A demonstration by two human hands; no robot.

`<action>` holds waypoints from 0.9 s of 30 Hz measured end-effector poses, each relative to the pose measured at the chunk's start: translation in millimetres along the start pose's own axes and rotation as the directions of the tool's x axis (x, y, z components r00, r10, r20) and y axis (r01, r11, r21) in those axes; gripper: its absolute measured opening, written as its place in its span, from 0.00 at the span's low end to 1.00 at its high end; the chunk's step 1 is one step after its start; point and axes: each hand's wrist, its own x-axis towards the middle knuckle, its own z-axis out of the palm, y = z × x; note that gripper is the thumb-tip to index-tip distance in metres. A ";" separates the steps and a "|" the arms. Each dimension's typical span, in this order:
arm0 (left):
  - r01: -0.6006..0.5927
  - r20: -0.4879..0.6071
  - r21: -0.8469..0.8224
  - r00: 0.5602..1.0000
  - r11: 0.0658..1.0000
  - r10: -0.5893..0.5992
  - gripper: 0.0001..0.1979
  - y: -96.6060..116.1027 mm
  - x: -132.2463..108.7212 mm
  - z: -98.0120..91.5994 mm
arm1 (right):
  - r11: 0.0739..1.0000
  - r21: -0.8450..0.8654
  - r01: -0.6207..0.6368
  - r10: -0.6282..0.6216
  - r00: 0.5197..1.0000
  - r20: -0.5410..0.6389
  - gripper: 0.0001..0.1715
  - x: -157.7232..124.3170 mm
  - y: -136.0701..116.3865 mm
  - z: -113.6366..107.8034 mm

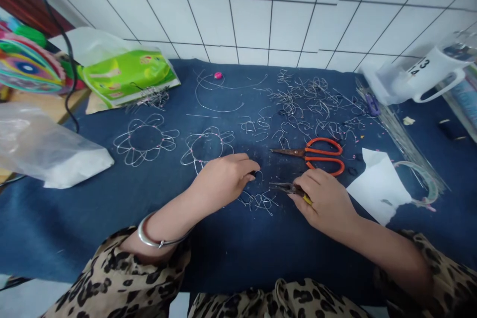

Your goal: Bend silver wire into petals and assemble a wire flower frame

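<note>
My left hand point(227, 176) is closed in a pinch on a thin curved wire point(262, 175); a small dark bit shows at its fingertips. In my right hand point(326, 203) is a pair of needle-nose pliers point(286, 187) with a yellow handle, its tip pointing left toward the wire, apart from it. Just below lies a cluster of bent wire pieces point(261, 202). A flower-shaped wire ring point(191, 151) with small pink beads is partly covered by my left hand, and a second wire flower ring point(128, 136) lies farther left. Orange-handled scissors point(324, 146) rest above my right hand.
Tangled wire scraps point(309, 97) spread at the back right, beside a bundle of straight wires point(406, 139). White paper point(380, 186), a tape roll point(432, 184) and a white pitcher point(421, 74) stand right. Left are a green packet point(126, 74) and a clear bag point(48, 144).
</note>
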 end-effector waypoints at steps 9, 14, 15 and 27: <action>-0.066 -0.060 0.004 0.996 0.998 0.066 0.10 -1.5 1.6 2.1 | 1.000 0.000 0.002 -0.002 1.000 0.018 0.08 1.8 -0.4 -4.0; -0.040 -0.061 -0.037 0.997 0.999 0.037 0.10 -1.6 2.1 5.1 | 1.000 0.007 0.011 -0.011 1.000 -0.005 0.09 0.1 0.3 -3.4; -0.032 -0.055 -0.044 0.998 0.999 0.030 0.11 -1.8 1.7 4.0 | 1.000 0.004 0.016 -0.016 1.000 -0.008 0.10 -0.3 0.6 -3.3; -0.135 0.252 0.064 0.961 0.989 0.115 0.02 -11.7 -30.6 -44.8 | 0.997 -0.050 0.052 -0.056 0.996 -0.072 0.10 -0.2 5.0 3.7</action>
